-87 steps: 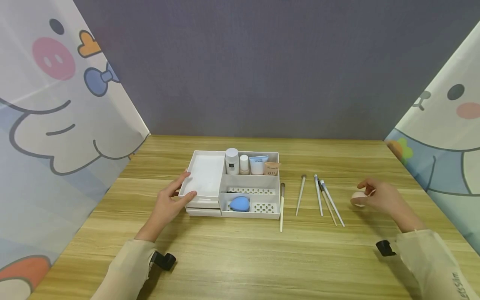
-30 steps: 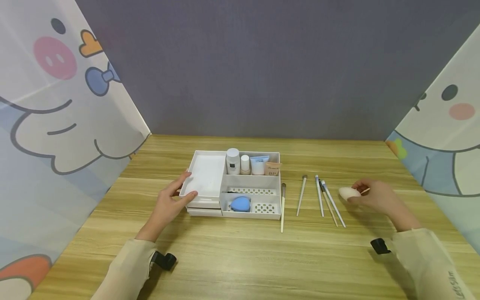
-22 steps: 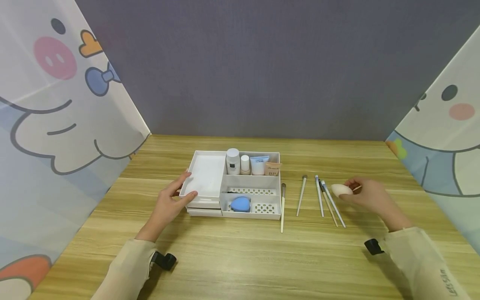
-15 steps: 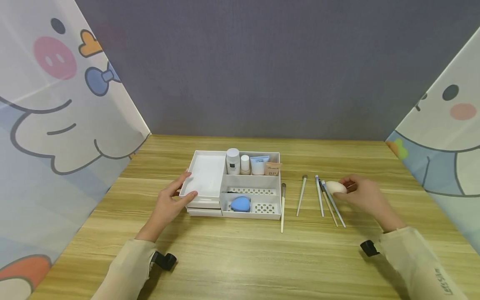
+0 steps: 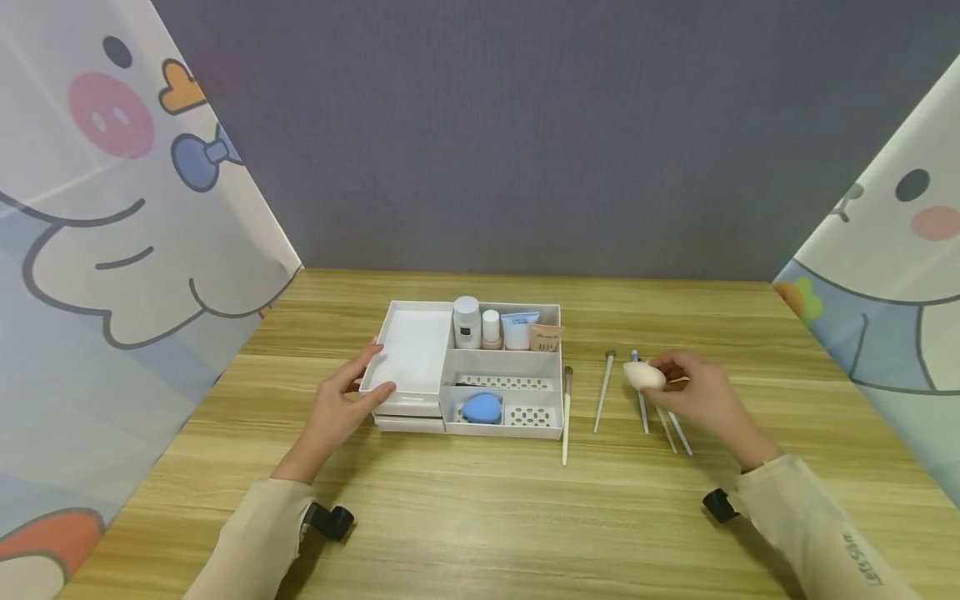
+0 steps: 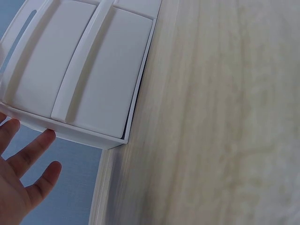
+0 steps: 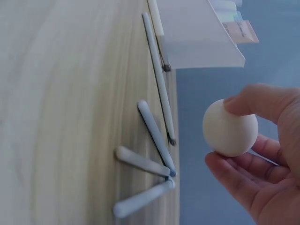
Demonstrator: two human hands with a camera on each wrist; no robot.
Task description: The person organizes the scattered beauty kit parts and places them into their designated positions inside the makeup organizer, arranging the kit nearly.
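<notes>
- The cream sponge is hanging over the three fanned brushes, to the right of the organizer; the right wrist view is showing it clear of the table, a gap the head view is not making plain.
- The right hand is pinching the sponge between thumb and fingertips, the thumb pressing on one side and the fingers bending under the other.
- That same wrist view is revealing how the three brushes are converging at their far ends (the head view is losing part of them behind sponge and hand).
- A lone brush is lying nearer the organizer, and a brown-tipped brush is resting just beside its right wall.
- The left hand is resting loosely at the organizer's left front corner, thumb on the top edge; the left wrist view is showing its fingers spread and touching the side, beside two drawer fronts with raised lips.
- A blue sponge is sitting in a front compartment.
- Behind, a peach tube is bearing blurred print; lettering beginning "Lets" is running along the right sleeve.
</notes>
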